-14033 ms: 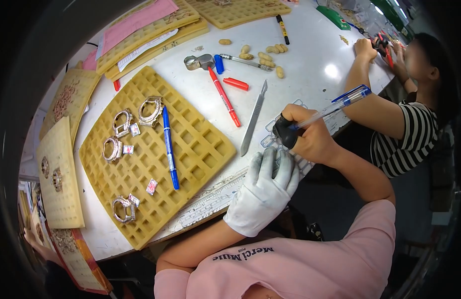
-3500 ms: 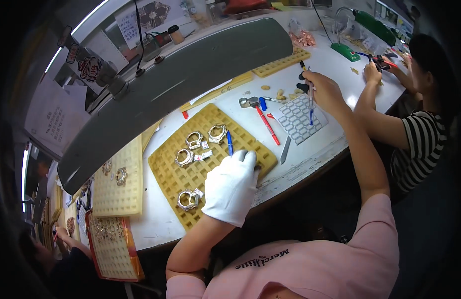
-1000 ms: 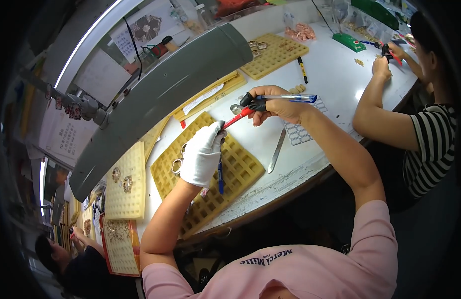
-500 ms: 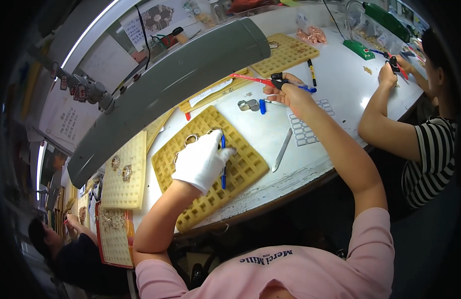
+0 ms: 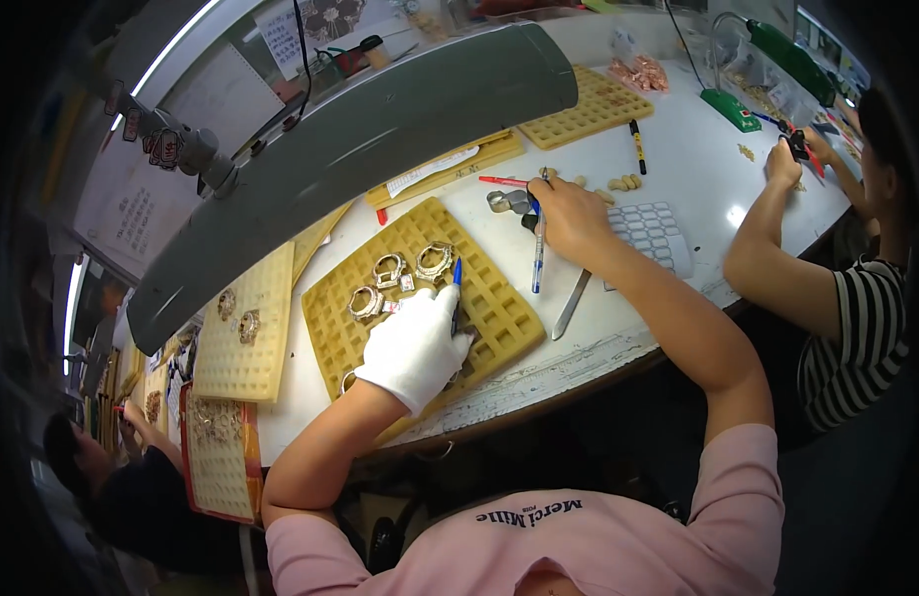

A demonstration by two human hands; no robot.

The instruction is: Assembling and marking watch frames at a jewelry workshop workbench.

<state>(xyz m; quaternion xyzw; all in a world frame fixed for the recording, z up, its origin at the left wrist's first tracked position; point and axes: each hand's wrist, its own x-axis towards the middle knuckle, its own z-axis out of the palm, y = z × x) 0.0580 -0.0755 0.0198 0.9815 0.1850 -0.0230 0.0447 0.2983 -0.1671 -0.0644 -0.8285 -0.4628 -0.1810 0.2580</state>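
My left hand point(image 5: 412, 350), in a white glove, rests over a yellow tray of square pockets point(image 5: 499, 298). A blue pen point(image 5: 457, 288) stands between its thumb and fingers. Just beyond the fingertips, silver watch cases point(image 5: 389, 270) sit in the tray, some with small tags; another is partly hidden by the wrist. My bare right hand point(image 5: 571, 217) is closed to the right of the tray. From it point a thin red tool point(image 5: 503, 181) and a clear-barrelled pen with blue ends point(image 5: 539, 248); the finger grip is partly hidden. Round grey metal pieces point(image 5: 509, 202) lie beside this hand.
A grey lamp hood point(image 5: 360, 149) hangs low over the bench. A metal blade-like tool point(image 5: 571, 306) lies near the edge, beside a sheet of pale pads point(image 5: 653, 238). Tan finger cots point(image 5: 623, 183) and a marker point(image 5: 637, 147) lie beyond. Co-workers sit at both sides.
My left hand has drawn back toward me, uncovering the watch cases. My right hand has come nearer and lower, turning the tools; finger cots show beyond it. The view has shifted slightly.
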